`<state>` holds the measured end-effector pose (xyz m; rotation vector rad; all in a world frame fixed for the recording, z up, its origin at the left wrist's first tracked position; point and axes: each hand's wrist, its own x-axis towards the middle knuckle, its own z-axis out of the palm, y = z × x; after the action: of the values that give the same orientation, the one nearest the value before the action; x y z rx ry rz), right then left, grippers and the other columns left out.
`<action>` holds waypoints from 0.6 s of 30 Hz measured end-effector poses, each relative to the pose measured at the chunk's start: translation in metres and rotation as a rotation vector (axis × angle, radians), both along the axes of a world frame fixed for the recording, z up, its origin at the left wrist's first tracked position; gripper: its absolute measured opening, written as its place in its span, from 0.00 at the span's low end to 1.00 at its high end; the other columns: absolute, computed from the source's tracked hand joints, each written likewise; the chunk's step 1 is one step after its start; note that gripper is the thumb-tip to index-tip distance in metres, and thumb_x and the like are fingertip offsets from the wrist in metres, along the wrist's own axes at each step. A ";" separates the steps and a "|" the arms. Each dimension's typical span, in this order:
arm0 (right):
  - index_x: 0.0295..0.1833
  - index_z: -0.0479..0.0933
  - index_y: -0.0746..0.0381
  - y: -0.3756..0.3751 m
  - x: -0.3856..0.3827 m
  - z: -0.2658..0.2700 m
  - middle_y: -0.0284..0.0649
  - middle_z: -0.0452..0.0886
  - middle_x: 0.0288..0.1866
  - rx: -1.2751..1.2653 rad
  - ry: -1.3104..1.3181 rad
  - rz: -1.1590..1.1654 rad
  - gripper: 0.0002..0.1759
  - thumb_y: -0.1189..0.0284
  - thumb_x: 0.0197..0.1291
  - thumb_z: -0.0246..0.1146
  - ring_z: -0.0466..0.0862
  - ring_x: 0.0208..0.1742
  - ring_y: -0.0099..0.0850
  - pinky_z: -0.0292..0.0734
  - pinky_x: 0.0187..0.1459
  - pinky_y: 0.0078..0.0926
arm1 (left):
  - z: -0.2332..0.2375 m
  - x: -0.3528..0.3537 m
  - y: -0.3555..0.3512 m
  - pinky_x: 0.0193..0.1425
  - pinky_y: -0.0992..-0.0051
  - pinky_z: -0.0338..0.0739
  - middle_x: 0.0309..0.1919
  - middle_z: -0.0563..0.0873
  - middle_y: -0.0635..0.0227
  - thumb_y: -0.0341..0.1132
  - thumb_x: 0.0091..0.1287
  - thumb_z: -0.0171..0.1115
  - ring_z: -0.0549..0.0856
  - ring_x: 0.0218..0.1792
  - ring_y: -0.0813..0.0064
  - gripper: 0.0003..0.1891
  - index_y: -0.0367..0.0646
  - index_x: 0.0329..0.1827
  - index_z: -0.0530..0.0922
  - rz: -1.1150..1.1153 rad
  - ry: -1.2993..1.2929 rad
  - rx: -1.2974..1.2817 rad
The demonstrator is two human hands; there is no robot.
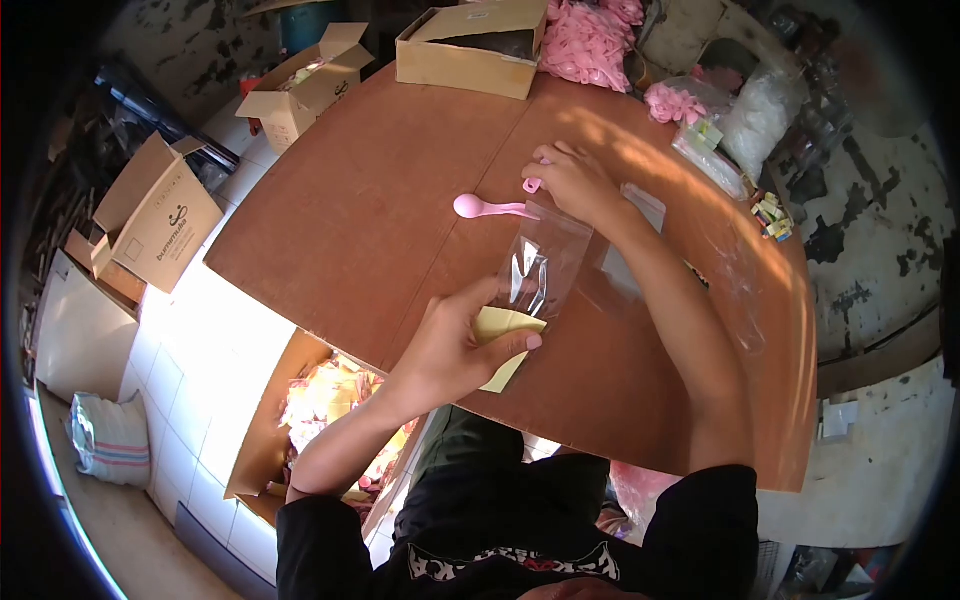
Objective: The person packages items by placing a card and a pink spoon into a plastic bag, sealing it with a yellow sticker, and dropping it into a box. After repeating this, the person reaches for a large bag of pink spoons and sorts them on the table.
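My left hand (455, 345) is closed on a clear plastic bag (545, 255) with a folded yellow card (497, 375) at its lower end, the thumb pressed over the card. The bag's upper end points away from me. Just beyond it lies a pink spoon (480, 207), its rounded bowl to the left and its handle tip overlapped by the bag. Above the spoon, my right hand (575, 180) has its fingers curled round a small pink piece (532, 185), mostly hidden by the fingers.
More clear bags (635, 240) lie under my right forearm on the brown table (350, 220). A cardboard box (465, 65), a heap of pink pieces (590, 45) and small yellow packs (772, 217) line the far edge. Open cartons (160, 225) stand on the floor at left.
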<state>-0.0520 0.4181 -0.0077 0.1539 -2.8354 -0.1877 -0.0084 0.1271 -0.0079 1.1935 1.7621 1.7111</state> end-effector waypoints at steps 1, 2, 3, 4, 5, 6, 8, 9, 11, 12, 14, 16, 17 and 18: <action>0.48 0.82 0.55 0.004 -0.001 0.003 0.38 0.81 0.51 0.031 -0.009 0.028 0.13 0.78 0.57 0.62 0.79 0.56 0.38 0.76 0.53 0.37 | -0.001 -0.003 -0.001 0.37 0.72 0.79 0.32 0.87 0.59 0.33 0.62 0.72 0.87 0.32 0.73 0.17 0.36 0.51 0.79 0.008 -0.003 0.002; 0.44 0.82 0.54 0.004 0.000 0.008 0.36 0.82 0.49 0.063 -0.021 0.055 0.10 0.77 0.57 0.63 0.80 0.54 0.38 0.76 0.52 0.37 | -0.002 -0.006 -0.001 0.37 0.73 0.79 0.32 0.87 0.59 0.33 0.62 0.72 0.87 0.32 0.74 0.17 0.36 0.51 0.79 0.025 0.001 0.032; 0.44 0.82 0.54 0.005 0.005 0.013 0.36 0.82 0.49 0.068 -0.029 0.063 0.10 0.77 0.57 0.63 0.80 0.54 0.38 0.76 0.52 0.37 | -0.003 -0.008 -0.001 0.37 0.73 0.78 0.31 0.87 0.59 0.33 0.62 0.72 0.87 0.32 0.76 0.18 0.36 0.51 0.79 0.040 0.003 0.062; 0.44 0.81 0.56 0.000 0.016 0.024 0.36 0.83 0.45 -0.225 0.082 0.011 0.07 0.76 0.60 0.63 0.82 0.48 0.36 0.77 0.49 0.33 | -0.005 -0.011 -0.001 0.37 0.73 0.78 0.31 0.87 0.59 0.33 0.62 0.72 0.87 0.32 0.76 0.18 0.36 0.51 0.79 0.047 -0.004 0.069; 0.43 0.80 0.58 -0.005 0.027 0.035 0.36 0.84 0.41 -0.517 0.191 -0.044 0.05 0.75 0.63 0.62 0.84 0.41 0.34 0.79 0.46 0.30 | -0.006 -0.014 -0.001 0.36 0.73 0.78 0.31 0.87 0.59 0.34 0.62 0.72 0.87 0.31 0.75 0.18 0.36 0.52 0.79 0.034 0.015 0.051; 0.44 0.79 0.60 -0.007 0.038 0.042 0.37 0.84 0.38 -0.790 0.340 0.032 0.04 0.74 0.66 0.61 0.84 0.37 0.31 0.79 0.43 0.27 | -0.007 -0.017 -0.002 0.36 0.73 0.78 0.31 0.87 0.59 0.34 0.62 0.72 0.87 0.31 0.75 0.18 0.37 0.52 0.79 0.019 0.033 0.031; 0.46 0.77 0.64 -0.012 0.070 0.065 0.37 0.84 0.36 -1.276 0.489 0.148 0.06 0.73 0.69 0.59 0.84 0.34 0.27 0.79 0.41 0.23 | -0.007 -0.020 0.000 0.41 0.74 0.78 0.35 0.88 0.62 0.33 0.61 0.73 0.85 0.35 0.78 0.20 0.36 0.55 0.78 0.002 -0.001 -0.021; 0.46 0.76 0.66 -0.018 0.089 0.082 0.37 0.83 0.36 -1.490 0.491 0.185 0.07 0.72 0.70 0.59 0.84 0.35 0.26 0.79 0.41 0.23 | -0.005 -0.020 0.002 0.45 0.76 0.78 0.39 0.88 0.65 0.32 0.60 0.74 0.84 0.40 0.82 0.23 0.36 0.57 0.78 -0.027 -0.024 -0.080; 0.46 0.76 0.65 -0.032 0.119 0.098 0.37 0.83 0.36 -1.569 0.459 0.185 0.07 0.72 0.69 0.59 0.83 0.35 0.26 0.79 0.41 0.23 | 0.002 -0.018 0.006 0.44 0.77 0.78 0.39 0.88 0.64 0.32 0.60 0.74 0.84 0.39 0.82 0.23 0.36 0.57 0.78 -0.069 -0.051 -0.110; 0.46 0.76 0.64 -0.035 0.131 0.103 0.37 0.83 0.36 -1.647 0.429 0.204 0.07 0.72 0.68 0.60 0.83 0.35 0.26 0.79 0.41 0.23 | 0.005 -0.015 0.011 0.43 0.77 0.78 0.38 0.88 0.64 0.32 0.59 0.74 0.84 0.38 0.83 0.23 0.36 0.57 0.78 -0.102 -0.067 -0.137; 0.46 0.76 0.65 -0.042 0.144 0.103 0.37 0.83 0.36 -1.622 0.456 0.120 0.07 0.73 0.68 0.59 0.82 0.33 0.24 0.77 0.38 0.22 | 0.007 -0.008 0.017 0.42 0.77 0.78 0.37 0.88 0.63 0.32 0.59 0.74 0.84 0.37 0.83 0.23 0.36 0.57 0.78 -0.148 -0.042 -0.123; 0.46 0.76 0.64 -0.044 0.154 0.100 0.36 0.83 0.35 -1.704 0.380 0.051 0.06 0.73 0.67 0.60 0.80 0.31 0.23 0.74 0.35 0.21 | 0.008 0.002 0.024 0.41 0.77 0.78 0.36 0.89 0.63 0.32 0.59 0.74 0.84 0.37 0.83 0.23 0.36 0.57 0.78 -0.183 -0.008 -0.112; 0.46 0.77 0.64 -0.047 0.157 0.099 0.35 0.83 0.35 -1.710 0.389 0.014 0.07 0.73 0.66 0.61 0.79 0.30 0.21 0.71 0.34 0.19 | 0.007 0.006 0.027 0.38 0.76 0.79 0.34 0.88 0.61 0.32 0.61 0.73 0.86 0.33 0.78 0.22 0.37 0.57 0.78 -0.192 0.050 -0.038; 0.46 0.77 0.64 -0.047 0.161 0.097 0.35 0.83 0.35 -1.712 0.404 0.013 0.07 0.73 0.66 0.61 0.79 0.30 0.21 0.71 0.34 0.19 | 0.005 0.010 0.030 0.35 0.74 0.79 0.32 0.88 0.58 0.32 0.62 0.71 0.88 0.30 0.72 0.21 0.38 0.57 0.78 -0.198 0.106 0.036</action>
<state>0.1094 0.3710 0.0890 -0.2179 -1.7199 1.8202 0.0016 0.1569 -0.0026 1.4465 1.6162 1.5969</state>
